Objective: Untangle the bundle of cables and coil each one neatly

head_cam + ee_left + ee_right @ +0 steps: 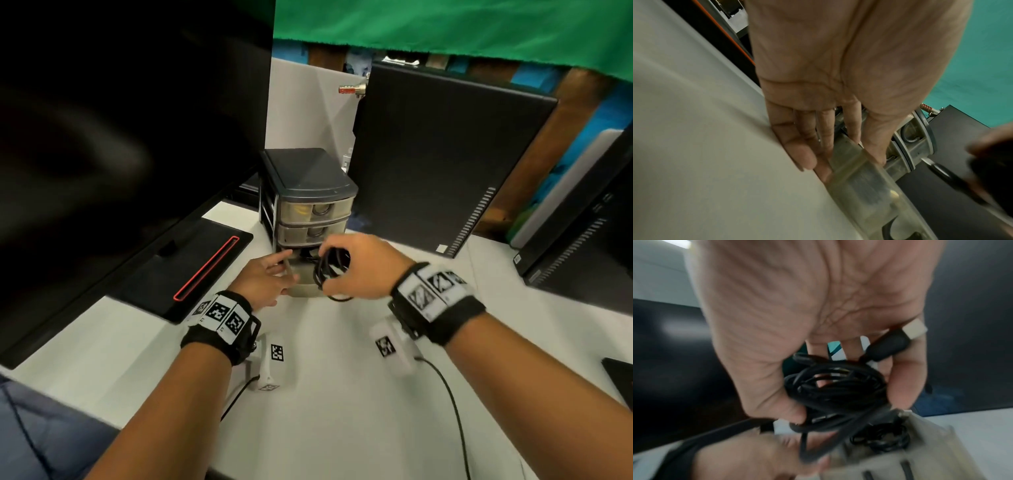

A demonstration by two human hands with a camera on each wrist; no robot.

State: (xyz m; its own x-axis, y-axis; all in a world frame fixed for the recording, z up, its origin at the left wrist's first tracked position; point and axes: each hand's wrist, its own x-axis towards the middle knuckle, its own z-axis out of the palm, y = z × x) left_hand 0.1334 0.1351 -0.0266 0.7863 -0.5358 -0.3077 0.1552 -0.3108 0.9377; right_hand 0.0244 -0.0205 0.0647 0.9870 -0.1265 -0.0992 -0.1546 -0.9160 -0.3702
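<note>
Two hands: both at the bottom drawer of a small drawer unit, on a white desk.
Right hand (356, 263): clasps a coil of black cable (330, 270), thumb on one side, fingers curled round the other; held above the pulled-out bottom drawer (305, 287).
Coil, right wrist view: several black loops (834, 391) bunched between thumb and fingers; one black plug with a pale metal tip (898, 340) sticking out by the little finger; one loop hanging lower, toward the drawer.
Left hand (263, 281): fingers straight, laid along the left side of the drawer; thumb against the drawer front edge; nothing enclosed in it.
Left wrist view: palm (818, 65) over the desk, fingertips (807, 159) touching the translucent drawer wall (863, 175); blurred.
Bottom drawer, right wrist view: translucent, pulled out, another small tangle of thin black cable (881, 436) lying inside.
Drawer unit (305, 198): dark frame, flat dark top, upper two translucent drawers pushed in, contents unclear.
Desk (342, 394): white; two white tagged blocks beneath the wrists, each with a thin black lead running toward the near edge.
Left of unit: large dark monitor (120, 120), its flat black base with a red stripe (205, 270).
Right of unit: upright black computer case (438, 154), just behind and beside the unit.
Background: green cloth (445, 27) hanging across the top.
</note>
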